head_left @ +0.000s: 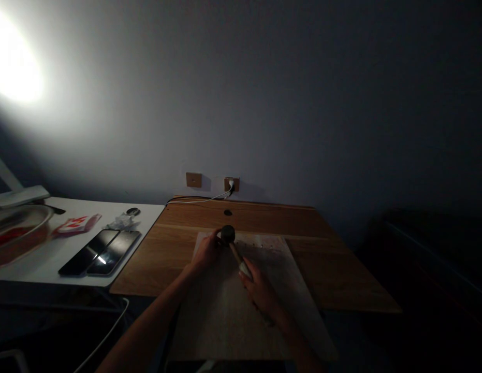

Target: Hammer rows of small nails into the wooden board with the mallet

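A mallet (228,234) with a dark round head and a light handle is gripped in my right hand (260,290), its fingers wrapped round the handle. The handle's end shows below the hand. My left hand (207,250) is at the upper left of the pale board (241,321), right beside the mallet head. Its fingers are curled together; what they pinch, if anything, is too dark and small to make out. Several tiny bits (263,246) lie on the board's far part, right of the mallet head.
The board lies on a wooden table (334,274). To the left, a white table (147,220) holds two dark phones (114,253), a red-and-white packet (79,224), crumpled clear plastic (122,221) and a clear bowl (21,233). A cable (202,201) runs to the wall socket (227,184).
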`<state>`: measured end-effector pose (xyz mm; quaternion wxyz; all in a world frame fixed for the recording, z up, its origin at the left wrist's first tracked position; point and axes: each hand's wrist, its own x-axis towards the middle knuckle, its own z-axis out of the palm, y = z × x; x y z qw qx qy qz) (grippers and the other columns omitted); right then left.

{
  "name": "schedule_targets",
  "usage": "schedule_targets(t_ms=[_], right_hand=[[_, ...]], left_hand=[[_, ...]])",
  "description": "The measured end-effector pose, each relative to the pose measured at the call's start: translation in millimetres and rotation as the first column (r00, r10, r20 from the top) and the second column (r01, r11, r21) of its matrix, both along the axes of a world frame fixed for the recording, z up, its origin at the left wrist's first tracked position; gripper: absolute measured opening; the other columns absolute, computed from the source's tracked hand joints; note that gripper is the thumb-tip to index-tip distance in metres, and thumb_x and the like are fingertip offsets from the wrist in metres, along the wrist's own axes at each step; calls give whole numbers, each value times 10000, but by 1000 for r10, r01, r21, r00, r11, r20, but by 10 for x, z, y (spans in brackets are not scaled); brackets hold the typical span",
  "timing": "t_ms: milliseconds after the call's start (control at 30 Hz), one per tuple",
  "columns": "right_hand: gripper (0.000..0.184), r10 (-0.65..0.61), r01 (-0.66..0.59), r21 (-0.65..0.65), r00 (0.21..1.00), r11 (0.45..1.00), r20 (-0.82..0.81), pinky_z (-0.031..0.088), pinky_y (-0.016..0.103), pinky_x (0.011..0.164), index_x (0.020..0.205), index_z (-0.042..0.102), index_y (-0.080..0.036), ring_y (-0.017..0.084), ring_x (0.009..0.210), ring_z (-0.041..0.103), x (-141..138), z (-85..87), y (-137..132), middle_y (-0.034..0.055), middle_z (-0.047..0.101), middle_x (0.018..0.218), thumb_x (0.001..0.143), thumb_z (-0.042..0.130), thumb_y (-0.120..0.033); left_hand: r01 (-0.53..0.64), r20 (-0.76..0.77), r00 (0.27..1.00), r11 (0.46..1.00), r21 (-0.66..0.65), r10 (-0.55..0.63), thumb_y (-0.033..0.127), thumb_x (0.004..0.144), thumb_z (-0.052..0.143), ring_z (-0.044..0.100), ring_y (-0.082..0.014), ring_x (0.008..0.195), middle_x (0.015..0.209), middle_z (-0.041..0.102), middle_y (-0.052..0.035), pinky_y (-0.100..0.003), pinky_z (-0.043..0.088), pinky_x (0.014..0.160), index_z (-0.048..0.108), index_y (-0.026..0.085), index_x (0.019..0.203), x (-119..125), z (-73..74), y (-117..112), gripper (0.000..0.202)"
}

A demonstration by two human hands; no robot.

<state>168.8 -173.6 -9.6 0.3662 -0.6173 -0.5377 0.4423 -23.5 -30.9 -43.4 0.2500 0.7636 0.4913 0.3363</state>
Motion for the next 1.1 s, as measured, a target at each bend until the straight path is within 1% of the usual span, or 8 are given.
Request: schedule_targets(t_ms=[133, 300, 500, 633, 767, 867, 1033, 1100], right_hand=[[604, -21, 14, 81, 996, 997, 87, 609, 367, 786, 1499, 555, -205, 258, 919, 746, -3, -51, 37, 86, 757, 1044, 945, 570, -445], [632, 15, -41, 160, 987, 986, 159, 429, 458, 1152, 1460, 590, -107, 323, 1366, 579, 12, -105, 74, 187, 632, 1450, 905, 553, -406], [592, 1, -15, 160, 996, 987, 87, 598, 372, 826, 1411, 639, -194, 286, 993, 737, 97, 32, -3, 84, 767, 1034, 896, 607, -484], [678, -57, 57, 77, 998, 995, -3, 411, 225, 396, 1518, 505, -163, 147, 446, 541, 275, 177, -120, -55, 562, 619, 942, 529, -520], [765, -142, 144, 65, 989, 987, -39, 282, 198, 313, 1551, 417, -105, 103, 339, 356, 500, 262, -198, -116, 418, 524, 937, 513, -551], [750, -179, 182, 70, 983, 981, -44, 290, 193, 311, 1513, 456, -106, 94, 349, 353, 605, 292, -225, -111, 422, 537, 919, 529, -558], [739, -186, 187, 13, 980, 982, -63, 319, 197, 316, 1504, 459, -134, 101, 368, 361, 616, 271, -258, -105, 430, 550, 914, 527, -575], [760, -179, 180, 3, 982, 984, -64, 312, 196, 317, 1513, 448, -133, 106, 370, 367, 584, 247, -264, -106, 430, 547, 905, 525, -582]], left_hand=[[7, 23, 1000, 999, 34, -8, 44, 776, 622, 749, -200, 836, 973, 794, -45, -267, 568, 768, 579, 179, 1355, -8, -5, -9, 596], [-9, 6, 1000, 1000, 28, 9, 46, 794, 631, 745, -223, 858, 931, 783, -60, -265, 542, 740, 602, 167, 1337, 2, 45, -31, 558], [-28, -27, 999, 995, 93, 30, 67, 812, 635, 711, -206, 874, 989, 741, -56, -295, 558, 795, 621, 196, 1294, -21, 34, -25, 499], [105, -186, 982, 923, 371, -37, 150, 855, 671, 644, -251, 1077, 1187, 659, -107, -381, 543, 941, 652, 202, 1250, 82, 145, -260, 399], [660, -564, 722, 644, 386, -401, 154, 956, 604, 633, -243, 1110, 1169, 702, -82, -364, 516, 941, 645, 227, 1232, 388, 305, -748, 288], [801, -710, 568, 478, 360, -416, 165, 1010, 544, 667, -243, 960, 1027, 744, -96, -375, 523, 796, 668, 209, 1127, 599, 324, -1049, 176], [834, -737, 522, 438, 336, -428, 186, 1009, 562, 667, -232, 815, 846, 725, -74, -366, 491, 684, 687, 215, 961, 610, 278, -1075, 137], [782, -674, 594, 512, 355, -439, 180, 994, 588, 672, -222, 821, 888, 736, -62, -354, 502, 728, 704, 208, 1009, 475, 275, -928, 120]])
